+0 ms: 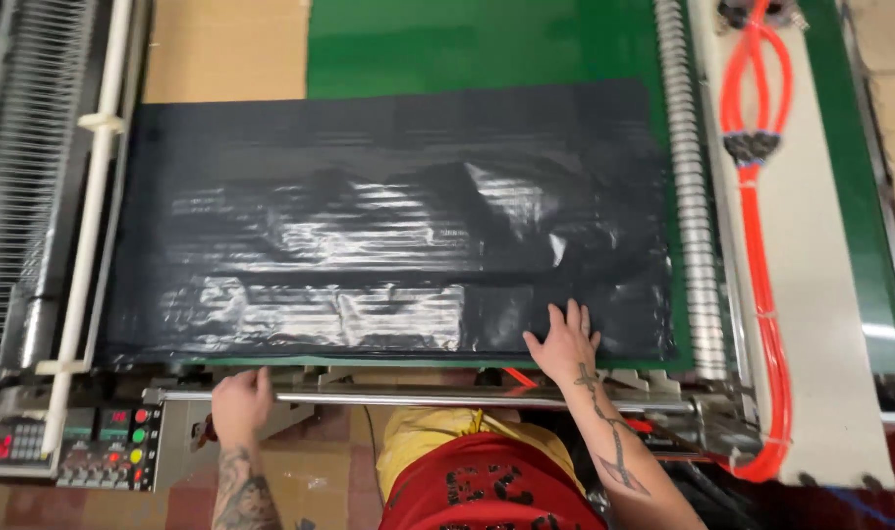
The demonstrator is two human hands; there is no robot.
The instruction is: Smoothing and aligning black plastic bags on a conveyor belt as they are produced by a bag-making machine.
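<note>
Nearest the camera, the left hand point(241, 404) is seen clenched over the long shiny metal rail point(447, 397) at the machine's front edge, knuckles up, the tattooed forearm rising straight from below. Just left of it sits the grey control panel with coloured round buttons point(104, 447). A little farther in, the right hand point(563, 344) is laid flat, fingers released and spread, on the near right part of the wide black glossy plastic sheet point(388, 226), nothing being grasped; the forearm is angled in from the lower right. The sheet is spread across the green conveyor bed point(467, 39), its near edge at the rail. The step in hand is judged to be smoothing or steadying the sheet; even pressure along that near edge would be called for next. Beyond, at the right, the ribbed silver roller point(691, 196) and the bundled orange hoses point(757, 177) are seen.
</note>
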